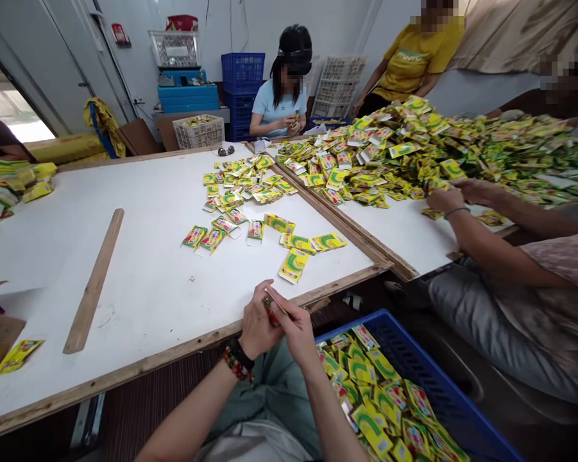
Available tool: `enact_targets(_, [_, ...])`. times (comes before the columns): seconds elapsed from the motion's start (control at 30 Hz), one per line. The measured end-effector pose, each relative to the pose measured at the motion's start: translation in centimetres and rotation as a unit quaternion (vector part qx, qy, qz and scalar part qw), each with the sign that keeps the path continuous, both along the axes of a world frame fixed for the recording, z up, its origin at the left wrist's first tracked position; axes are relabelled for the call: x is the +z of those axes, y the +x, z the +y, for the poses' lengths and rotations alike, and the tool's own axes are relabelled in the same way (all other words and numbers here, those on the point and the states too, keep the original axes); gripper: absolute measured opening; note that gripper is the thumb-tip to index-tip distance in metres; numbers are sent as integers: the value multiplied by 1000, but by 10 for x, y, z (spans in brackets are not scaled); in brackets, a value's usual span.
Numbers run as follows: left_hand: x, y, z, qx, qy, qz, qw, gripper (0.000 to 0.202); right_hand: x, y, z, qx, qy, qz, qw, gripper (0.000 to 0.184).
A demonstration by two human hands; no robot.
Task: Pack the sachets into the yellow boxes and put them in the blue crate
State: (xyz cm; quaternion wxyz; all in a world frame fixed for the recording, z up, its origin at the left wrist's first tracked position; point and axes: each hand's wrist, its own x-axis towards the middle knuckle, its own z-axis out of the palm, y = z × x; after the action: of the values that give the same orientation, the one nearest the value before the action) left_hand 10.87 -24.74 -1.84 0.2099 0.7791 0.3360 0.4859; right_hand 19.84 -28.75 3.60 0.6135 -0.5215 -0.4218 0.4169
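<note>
Both of my hands meet over my lap at the table's front edge. My left hand [258, 324] is closed around a small crayon box [271, 310], mostly hidden by the fingers, with a bit of red and green showing. My right hand [296, 330] pinches the same box from the other side. Just beyond my hands, several flat yellow-and-green boxes [293, 264] lie on the white table [154, 282]. A small heap of similar boxes [240, 183] sits farther back.
By my right leg stands a blue crate [462, 398] full of yellow boxes. A wooden strip [96, 276] lies on the table at left. A large pile of packs [404, 154] covers the right table, where a co-worker's hands [455, 199] work. Another person [281, 102] sits at the far edge.
</note>
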Motion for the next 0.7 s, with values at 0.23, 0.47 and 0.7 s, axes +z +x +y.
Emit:
enact_targets(0.23, [7,0,2,-22,-142,28,989,62,10,7,0,-74,31,-178,981,26])
enact_targets(0.47, [13,5,1,21,-179,90,979,54,11,9,10,-91,-57,-145,984,34])
enact_targets(0.7, [10,5,3,32,-183,62,981,41,3,8,4,2,27,-203,979,35])
